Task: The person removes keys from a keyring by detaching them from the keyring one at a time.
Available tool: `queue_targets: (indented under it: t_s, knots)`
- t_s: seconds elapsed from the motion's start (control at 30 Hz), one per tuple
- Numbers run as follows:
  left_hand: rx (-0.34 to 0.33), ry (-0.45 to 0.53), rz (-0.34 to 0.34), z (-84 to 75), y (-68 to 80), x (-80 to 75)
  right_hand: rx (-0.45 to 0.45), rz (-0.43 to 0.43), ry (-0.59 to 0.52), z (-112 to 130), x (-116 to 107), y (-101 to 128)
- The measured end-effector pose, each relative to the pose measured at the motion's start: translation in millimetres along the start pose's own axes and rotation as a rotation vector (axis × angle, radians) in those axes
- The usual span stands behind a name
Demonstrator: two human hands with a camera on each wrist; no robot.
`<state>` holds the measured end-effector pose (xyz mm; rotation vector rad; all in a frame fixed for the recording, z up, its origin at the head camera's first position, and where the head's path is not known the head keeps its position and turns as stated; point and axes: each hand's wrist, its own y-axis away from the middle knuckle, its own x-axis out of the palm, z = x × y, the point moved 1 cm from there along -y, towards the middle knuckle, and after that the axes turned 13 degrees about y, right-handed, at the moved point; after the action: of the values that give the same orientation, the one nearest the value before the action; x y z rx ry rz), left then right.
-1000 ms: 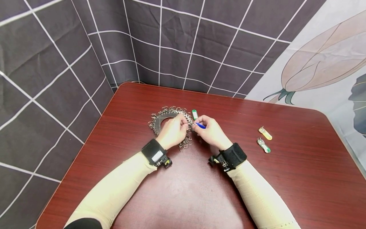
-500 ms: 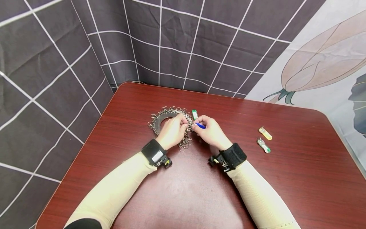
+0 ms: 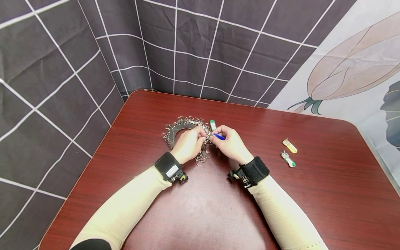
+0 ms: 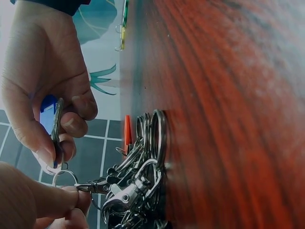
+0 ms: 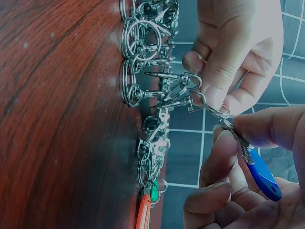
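The right hand (image 3: 230,143) pinches a blue tag (image 5: 261,174) by its ring. The left hand (image 3: 189,143) pinches a clasp (image 5: 177,90) from the ring pile (image 3: 184,129) on the table (image 3: 312,194), just beside the tag

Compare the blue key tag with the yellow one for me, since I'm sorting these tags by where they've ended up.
The blue key tag is pinched in the right hand, off the table; the yellow key tag lies flat and untouched to the right. The blue tag's ring meets the split ring that the left hand holds at the key ring pile; the yellow tag lies far from it. Both are small plastic tags.
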<state>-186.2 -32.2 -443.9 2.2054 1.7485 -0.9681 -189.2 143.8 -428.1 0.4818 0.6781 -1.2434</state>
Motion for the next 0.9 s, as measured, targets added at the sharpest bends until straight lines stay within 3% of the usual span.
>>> queue_targets:
  t_s: [0.33, 0.67, 0.9]
  knots:
    - [-0.005, -0.018, 0.041, -0.2, -1.0, 0.5, -0.005, -0.059, 0.022, 1.3, -4.0, -0.1]
    - [0.024, -0.010, -0.013, 2.8, -0.9, 1.8, 0.002, -0.046, 0.004, 0.1, -3.1, -1.0]
    - [0.018, 0.001, -0.079, 2.5, -2.2, 1.6, 0.020, 0.030, -0.012, -3.1, 0.3, -0.9]
